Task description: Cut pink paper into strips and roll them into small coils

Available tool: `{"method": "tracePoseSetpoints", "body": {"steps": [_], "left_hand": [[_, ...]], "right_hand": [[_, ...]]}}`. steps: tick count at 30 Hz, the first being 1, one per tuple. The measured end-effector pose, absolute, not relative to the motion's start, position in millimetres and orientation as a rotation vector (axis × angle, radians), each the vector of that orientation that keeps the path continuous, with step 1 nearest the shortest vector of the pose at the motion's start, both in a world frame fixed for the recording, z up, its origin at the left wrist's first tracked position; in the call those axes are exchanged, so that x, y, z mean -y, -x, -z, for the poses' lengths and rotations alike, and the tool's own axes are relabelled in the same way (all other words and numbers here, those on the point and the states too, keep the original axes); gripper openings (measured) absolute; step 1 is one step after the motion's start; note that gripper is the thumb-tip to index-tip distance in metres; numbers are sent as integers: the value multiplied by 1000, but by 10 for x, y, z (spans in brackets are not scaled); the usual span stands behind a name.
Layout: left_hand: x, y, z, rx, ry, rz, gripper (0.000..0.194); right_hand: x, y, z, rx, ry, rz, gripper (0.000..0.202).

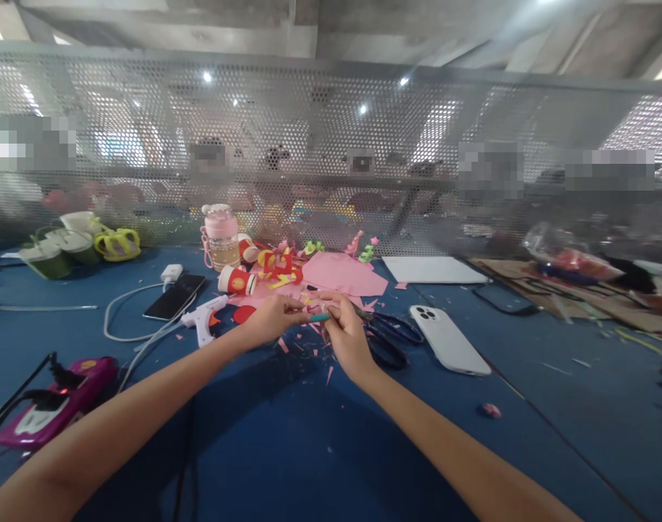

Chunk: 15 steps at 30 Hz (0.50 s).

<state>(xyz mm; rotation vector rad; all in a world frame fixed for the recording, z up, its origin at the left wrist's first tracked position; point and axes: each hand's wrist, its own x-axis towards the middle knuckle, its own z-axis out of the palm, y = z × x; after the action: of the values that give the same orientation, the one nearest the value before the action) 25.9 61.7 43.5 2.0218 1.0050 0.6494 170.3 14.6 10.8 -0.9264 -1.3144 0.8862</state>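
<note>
Both my hands meet over the middle of the table. My right hand [348,335] is closed around a slim teal stick [318,317], whose exact kind is unclear. The fingers of my left hand [276,317] pinch together at the stick's other end; what lies between them is too small to make out. Pink paper scraps [283,346] are scattered under my hands. Dark-handled scissors [388,341] lie beside my right hand, their blades partly hidden. A white glue gun [204,319] rests left of my left hand, near a red paper disc [244,314].
Behind my hands are pink paper sheets [344,273], a red paper cup [236,280] and a pink-topped bottle [220,237]. A black phone [174,297] and purple power strip [64,402] with cables lie left. A white phone [450,341] lies right. A perforated metal screen [331,138] rises behind.
</note>
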Motion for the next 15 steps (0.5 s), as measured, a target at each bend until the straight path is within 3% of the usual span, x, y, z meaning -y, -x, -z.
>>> {"method": "tracePoseSetpoints", "body": {"steps": [15], "left_hand": [[-543,-299,-425,-860,-2075,-459,29]], "right_hand": [[-67,-1631,-72,1351,883,-939,27]]}}
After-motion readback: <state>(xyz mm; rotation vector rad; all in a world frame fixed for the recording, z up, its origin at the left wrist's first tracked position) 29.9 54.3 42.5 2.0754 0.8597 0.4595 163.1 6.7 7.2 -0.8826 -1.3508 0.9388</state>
